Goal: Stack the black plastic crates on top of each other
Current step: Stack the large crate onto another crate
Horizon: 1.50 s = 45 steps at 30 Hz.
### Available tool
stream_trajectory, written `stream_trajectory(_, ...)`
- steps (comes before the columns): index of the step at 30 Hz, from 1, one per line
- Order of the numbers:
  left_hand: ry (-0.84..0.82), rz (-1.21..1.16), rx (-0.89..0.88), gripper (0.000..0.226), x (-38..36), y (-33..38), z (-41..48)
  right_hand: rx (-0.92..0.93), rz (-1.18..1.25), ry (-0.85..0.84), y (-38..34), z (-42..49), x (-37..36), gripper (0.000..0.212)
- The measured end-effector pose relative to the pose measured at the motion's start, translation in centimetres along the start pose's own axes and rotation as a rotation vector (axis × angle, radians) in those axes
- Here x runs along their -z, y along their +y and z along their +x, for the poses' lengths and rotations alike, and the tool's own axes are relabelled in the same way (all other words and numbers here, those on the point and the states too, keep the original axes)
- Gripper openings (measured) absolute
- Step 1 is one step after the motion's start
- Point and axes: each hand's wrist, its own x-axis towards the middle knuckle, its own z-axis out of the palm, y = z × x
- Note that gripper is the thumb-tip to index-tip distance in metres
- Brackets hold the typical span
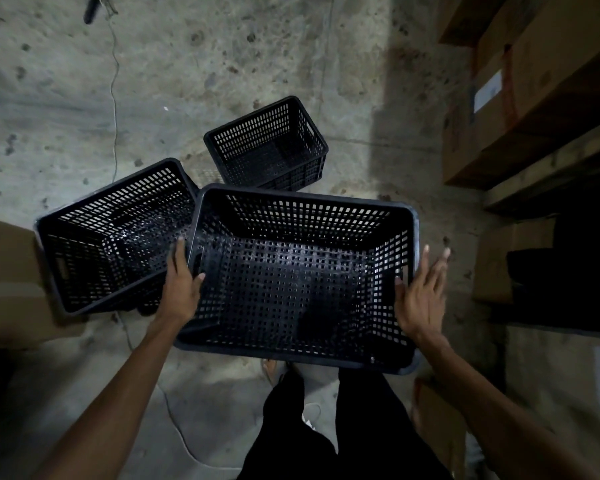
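Three black perforated plastic crates lie below me. The nearest crate (302, 282) is raised above the floor, held by its two short ends. My left hand (181, 282) grips its left end, thumb hooked through the handle slot. My right hand (421, 299) presses flat against the outside of its right end, thumb over the rim, fingers spread. To the left, a second crate (118, 233) sits tilted, its corner tucked under the held crate. A third crate (267, 143) stands upright on the floor farther away.
Stained concrete floor (187, 81) with a thin white cable (115, 98) running across it. Cardboard boxes (534, 81) fill wooden shelves on the right. Another cardboard box (11, 282) stands at the left edge. My legs in dark trousers (343, 427) are below the held crate.
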Motion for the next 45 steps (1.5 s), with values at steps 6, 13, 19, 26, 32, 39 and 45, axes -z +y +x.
stream_trajectory(6, 0.052, 0.407, -0.322, 0.084, -0.2, 0.0, -0.5, 0.192, -0.197, -0.037, 0.9, -0.2, -0.9, 0.074)
stream_trajectory(13, 0.061, 0.264, -0.354, 0.076, -0.6, -0.7, 0.3, 0.200, -0.172, -0.058, 0.8, -0.1, -1.0, 0.072)
stream_trajectory(19, 0.064, 0.254, -0.321, 0.084, -1.5, -1.3, 1.4, 0.206, -0.157, -0.061, 1.0, 0.8, -1.5, 0.070)
stream_trajectory(26, 0.040, 0.394, -0.333, 0.081, -0.6, -0.1, 0.8, 0.249, -0.156, -0.067, 0.2, 0.4, -0.5, 0.075)
stream_trajectory(32, 0.117, 0.207, -0.151, 0.080, 3.4, 2.5, -2.5, 0.393, -0.073, -0.098, -5.5, 0.7, 2.2, 0.075)
stream_trajectory(39, 0.294, -0.064, 0.218, 0.074, 11.9, -3.6, -4.9, 0.725, 0.128, -0.177, -27.4, 1.9, 2.7, 0.071)
stream_trajectory(45, 0.248, -0.185, 0.455, 0.067, 17.4, -16.4, -1.2, 0.767, 0.175, -0.325, -42.9, 0.4, -3.4, 0.070)
